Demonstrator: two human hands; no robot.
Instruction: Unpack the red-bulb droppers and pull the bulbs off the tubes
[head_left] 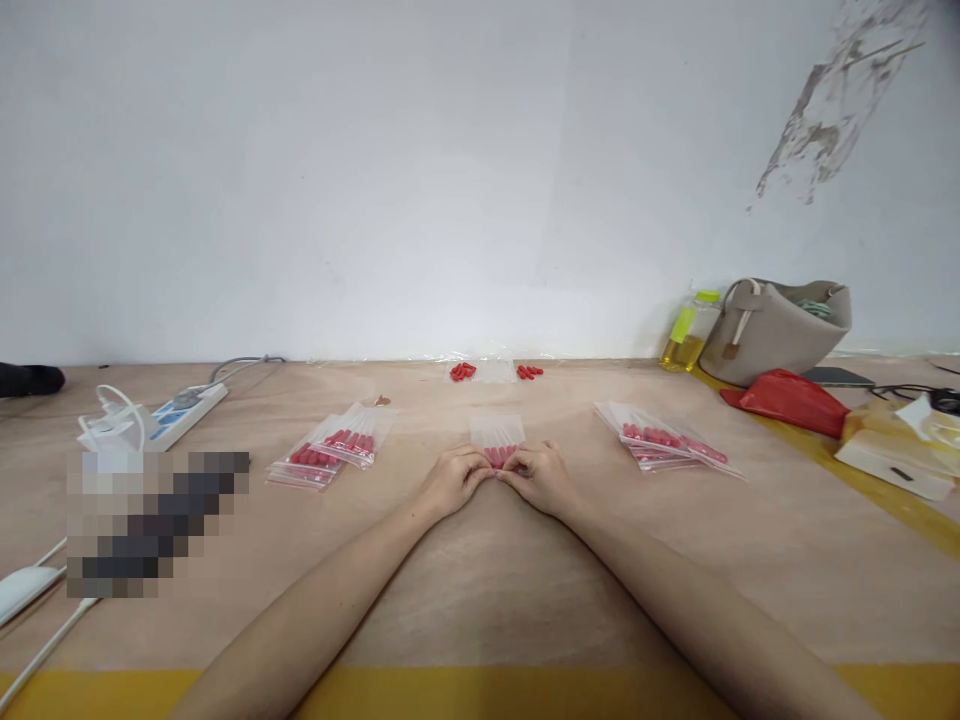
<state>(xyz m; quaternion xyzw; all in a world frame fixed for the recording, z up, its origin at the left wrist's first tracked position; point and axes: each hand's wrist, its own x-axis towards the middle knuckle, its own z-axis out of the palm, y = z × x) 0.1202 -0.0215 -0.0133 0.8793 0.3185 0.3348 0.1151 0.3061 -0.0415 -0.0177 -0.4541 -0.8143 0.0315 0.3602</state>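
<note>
- Power strip (184,410): lay at nine o'clock from the hands, well apart from them.
- Left stack of filled bags (330,450): lay at ten o'clock, clear pouches of red capsules overlapping flat on the table (480,590).
- Left hand (454,480): knuckles up, fingers (480,468) curled and pressed together, pinching the left half of the small clear bag's near edge.
- Small clear bag (496,437): the likely fault here was an uneven pinch, which could leave the edge gaping and let capsules roll out. A pull by one hand could also skew the pouch. The bag lay flat at twelve o'clock, just beyond the fingertips, with its red capsules bunched at the pinched end and partly hidden.
- Loose capsules (463,371): lay farther off at twelve o'clock, near the wall.
- Right hand (541,478): mirrored the left, its fingers (517,470) closed on the right half of the same edge. Whether the two hands touched could not be told.
- Right stack of filled bags (664,438): lay at two o'clock, apart from the hands.
- Bottle (688,333) and handbag (780,328): stood at the far two o'clock, just beside each other.
</note>
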